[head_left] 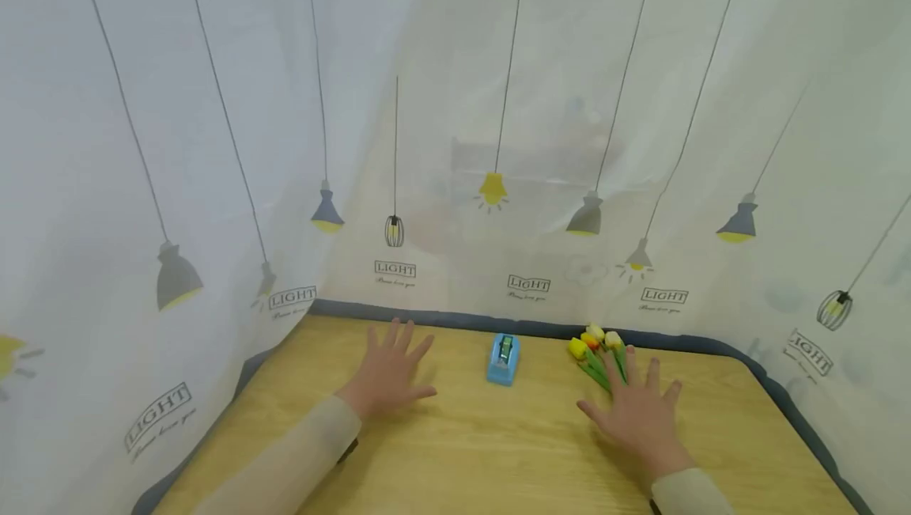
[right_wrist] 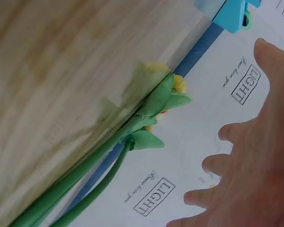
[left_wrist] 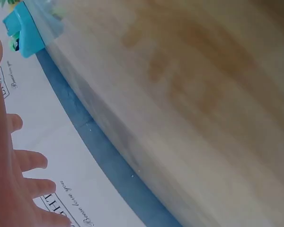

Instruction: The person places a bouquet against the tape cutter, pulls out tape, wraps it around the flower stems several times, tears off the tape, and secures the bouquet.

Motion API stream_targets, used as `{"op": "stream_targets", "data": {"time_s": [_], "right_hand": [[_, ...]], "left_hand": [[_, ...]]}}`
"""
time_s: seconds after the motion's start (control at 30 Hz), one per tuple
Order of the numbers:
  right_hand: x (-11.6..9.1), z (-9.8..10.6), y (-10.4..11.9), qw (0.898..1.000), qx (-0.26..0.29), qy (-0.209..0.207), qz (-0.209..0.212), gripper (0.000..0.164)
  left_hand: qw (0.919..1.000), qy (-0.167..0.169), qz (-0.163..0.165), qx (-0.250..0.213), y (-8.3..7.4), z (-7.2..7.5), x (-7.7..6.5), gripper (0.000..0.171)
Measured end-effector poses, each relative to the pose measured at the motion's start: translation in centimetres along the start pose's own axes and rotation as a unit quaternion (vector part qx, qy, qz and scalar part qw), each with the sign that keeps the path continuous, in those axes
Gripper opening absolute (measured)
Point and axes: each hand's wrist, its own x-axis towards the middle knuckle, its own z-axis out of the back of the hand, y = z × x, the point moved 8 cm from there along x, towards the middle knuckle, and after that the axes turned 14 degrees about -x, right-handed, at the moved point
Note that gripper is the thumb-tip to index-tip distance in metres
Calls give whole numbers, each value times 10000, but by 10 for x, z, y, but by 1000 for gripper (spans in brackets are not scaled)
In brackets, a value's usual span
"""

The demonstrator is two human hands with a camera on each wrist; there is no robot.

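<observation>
My left hand (head_left: 387,372) hovers over the left part of the wooden table, fingers straight and spread, holding nothing. On the right, my right hand (head_left: 640,416) is likewise spread flat in the air, and its fingers overlap the flower stems in the head view. Between the hands, towards the back, stands a blue tape dispenser (head_left: 503,359) with a green roll in it. A bunch of artificial tulips (head_left: 594,349), with yellow, white and orange heads, lies at the back right. Their green stems (right_wrist: 97,156) run across the right wrist view, below that hand.
The wooden table (head_left: 455,436) has a dark blue edge (head_left: 441,320) along its back and sides. A white curtain (head_left: 448,183) printed with hanging lamps and the word LIGHT encloses it at the back, left and right.
</observation>
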Motion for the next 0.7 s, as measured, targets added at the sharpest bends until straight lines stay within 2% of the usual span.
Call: {"op": "stream_targets", "data": {"time_s": [0.13,0.2,0.37,0.43,0.53,0.63,0.7], "right_hand": [[-1,-3,-13,9991,54,336,-234,108],[-3,-3,-22,9971,174,635,-373,112],[-9,-1,-35,9869,590,1373,-603,124],[-12,2,-38,9820,729,1593,-706,127],[-17,6,-46,9752,934,1818,-847,128],[-22,4,-58,9692,1124,1981,-938,124],[-25,-4,-66,9649,1299,2077,-951,121]], "left_hand": [[9999,-91,-92,68,-4,3,13,95],[9999,-91,-47,-97,-9,7,23,95],[9993,24,-20,-378,-22,11,49,93],[9989,37,-159,-436,-32,8,60,91],[9972,90,-374,-639,-55,4,73,90],[9949,84,-619,-787,-87,0,85,88],[9945,153,-748,-721,-110,-3,92,88]]}}
